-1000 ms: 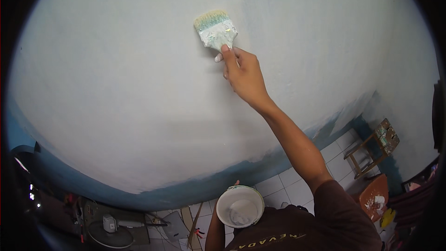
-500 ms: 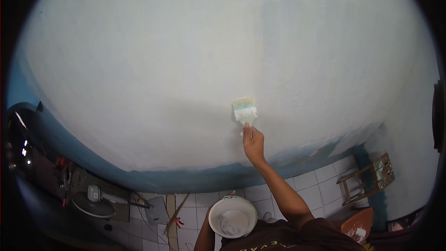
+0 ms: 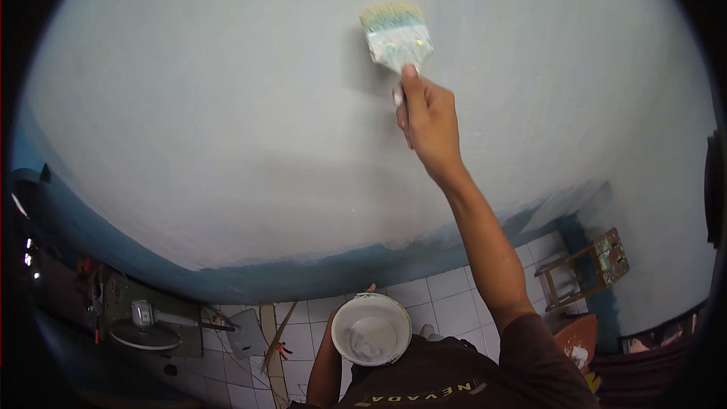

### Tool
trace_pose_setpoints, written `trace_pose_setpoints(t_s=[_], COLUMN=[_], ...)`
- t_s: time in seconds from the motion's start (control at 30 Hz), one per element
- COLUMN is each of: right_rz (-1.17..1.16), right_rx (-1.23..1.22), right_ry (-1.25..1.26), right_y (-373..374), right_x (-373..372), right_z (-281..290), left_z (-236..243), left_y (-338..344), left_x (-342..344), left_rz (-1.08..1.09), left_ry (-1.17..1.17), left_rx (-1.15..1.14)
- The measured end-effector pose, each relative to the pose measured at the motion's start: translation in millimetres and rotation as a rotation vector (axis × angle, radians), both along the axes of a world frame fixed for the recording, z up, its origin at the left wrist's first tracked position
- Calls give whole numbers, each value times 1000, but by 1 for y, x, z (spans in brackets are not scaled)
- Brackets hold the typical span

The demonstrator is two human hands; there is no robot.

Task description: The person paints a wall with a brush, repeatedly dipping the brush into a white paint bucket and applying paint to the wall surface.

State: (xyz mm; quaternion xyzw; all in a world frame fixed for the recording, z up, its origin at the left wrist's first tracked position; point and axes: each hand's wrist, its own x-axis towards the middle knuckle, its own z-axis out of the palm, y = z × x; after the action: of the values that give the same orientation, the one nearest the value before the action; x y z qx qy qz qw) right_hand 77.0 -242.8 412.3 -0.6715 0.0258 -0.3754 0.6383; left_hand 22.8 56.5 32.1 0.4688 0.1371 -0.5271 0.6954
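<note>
- One wide flat paintbrush (image 3: 397,44), pale handle and paint-smeared collar, upright before the upper wall (image 3: 227,91); whether the bristles (image 3: 394,17) touch the plaster, I cannot tell.
- Handling, by judgement: light; stiff in handle and collar, soft and springy at the bristles; slippery wherever the smears are wet. Best held at the handle's neck, clear of the collar.
- One right hand (image 3: 432,117), grip closed round that handle, thumb along the near face, arm outstretched; a whitish smear on one fingertip.
- One white paint bucket (image 3: 356,309), open, pale paint (image 3: 371,341) low inside; probably the weightier piece, liable to slop if tipped. Sound hold: round the side or beneath.
- One left hand (image 3: 370,288), mostly hidden behind the bucket, a fingertip showing past the far rim; its grip holds the bucket close against the dark shirt (image 3: 424,375).
- One blue band (image 3: 295,280) along the wall's foot, its upper edge uneven.
- One paint-spotted wooden stool (image 3: 612,254), right, near the corner; an orange chair or tub (image 3: 573,337) just nearer. Both crowd footing on that side.
- One apparent fan (image 3: 144,333), lower left, on a brown board; wooden strips (image 3: 269,348) and a red-handled tool (image 3: 283,351) beside, likely trip hazards on the tiled floor (image 3: 447,288).
</note>
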Motion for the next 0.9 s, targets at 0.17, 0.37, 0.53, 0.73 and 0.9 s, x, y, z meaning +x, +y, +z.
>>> trace_pose_setpoints(t_s=[0.17, 0.37, 0.53, 0.73, 0.9], right_rz=[-63, 23, 45, -107, -582], right_rx=[-22, 210, 344, 164, -435], right_ry=[48, 93, 268, 319, 90], right_y=[-24, -11, -15, -18, -68], right_x=[5, -28, -54, -86, -115], right_z=[-30, -68, -112, -120, -37], left_z=[52, 4, 38, -6, 41], left_y=[-4, 24, 13, 28, 4], left_x=[-14, 1, 1, 37, 24], left_rz=[-53, -11, -27, -262, -183], left_ry=[-159, -51, -140, 97, 163], left_rx=[-154, -269, -363, -426, -211])
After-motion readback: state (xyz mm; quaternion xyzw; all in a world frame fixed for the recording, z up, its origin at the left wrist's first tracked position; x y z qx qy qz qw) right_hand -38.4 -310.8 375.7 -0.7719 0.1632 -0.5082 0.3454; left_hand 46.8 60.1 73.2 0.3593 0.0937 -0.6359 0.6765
